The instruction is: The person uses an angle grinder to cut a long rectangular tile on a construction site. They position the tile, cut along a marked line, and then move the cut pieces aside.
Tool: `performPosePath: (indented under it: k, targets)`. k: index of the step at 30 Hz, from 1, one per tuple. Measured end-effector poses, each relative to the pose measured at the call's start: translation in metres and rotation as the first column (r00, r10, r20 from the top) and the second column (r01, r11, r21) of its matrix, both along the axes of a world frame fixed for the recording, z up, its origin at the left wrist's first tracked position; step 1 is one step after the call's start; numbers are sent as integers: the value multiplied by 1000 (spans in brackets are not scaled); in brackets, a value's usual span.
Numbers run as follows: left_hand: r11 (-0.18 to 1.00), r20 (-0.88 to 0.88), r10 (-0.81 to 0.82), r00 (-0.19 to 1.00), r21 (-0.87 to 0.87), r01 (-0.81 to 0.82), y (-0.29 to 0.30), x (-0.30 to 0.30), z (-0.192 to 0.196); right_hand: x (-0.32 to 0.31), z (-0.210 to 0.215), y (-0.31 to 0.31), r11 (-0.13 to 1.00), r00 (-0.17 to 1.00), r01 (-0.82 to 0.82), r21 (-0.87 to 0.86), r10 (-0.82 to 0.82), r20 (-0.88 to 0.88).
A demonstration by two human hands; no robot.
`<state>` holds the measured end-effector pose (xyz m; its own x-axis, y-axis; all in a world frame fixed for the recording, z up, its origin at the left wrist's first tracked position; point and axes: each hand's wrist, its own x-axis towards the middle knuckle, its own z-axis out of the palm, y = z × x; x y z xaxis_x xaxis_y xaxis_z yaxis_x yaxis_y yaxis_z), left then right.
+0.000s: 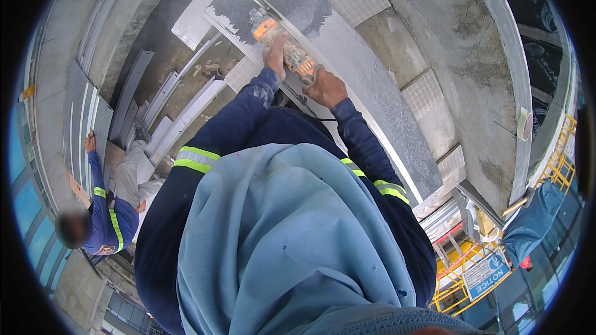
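Both my hands are closed around a dusty orange and grey angle grinder point(292, 54). My left hand point(275, 57) grips its body near the front. My right hand point(327, 89) wraps the rear end, where a black cord point(305, 104) trails toward me. The grinder's head lies at a pale strip point(310, 49) along a long grey slab point(372, 96). Whitish dust hazes the slab's far part, and dark patches show on its surface. The disc itself cannot be made out.
Square-patterned tiles point(357, 0) lie under and beside the slab. A concrete wall point(462, 74) rises at the right. Long metal profiles point(186, 115) lie at the left, where a co-worker point(118, 217) reaches to a panel. Yellow railings with a sign point(487, 276) stand at the lower right.
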<state>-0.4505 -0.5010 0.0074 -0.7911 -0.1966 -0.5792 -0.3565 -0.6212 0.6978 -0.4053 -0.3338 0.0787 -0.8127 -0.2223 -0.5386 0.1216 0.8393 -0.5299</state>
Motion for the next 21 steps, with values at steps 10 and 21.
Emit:
performPosePath:
  k: [10,21]
  targets:
    - [999,33,-5,999,48,3,-6,-7,-5,-7,-9,-4,1000,1000,-22,-3,22,-12]
    - [1000,1,6,1000,13,-6,6,7,6,8,5,4,999,1000,-6,39,6,18]
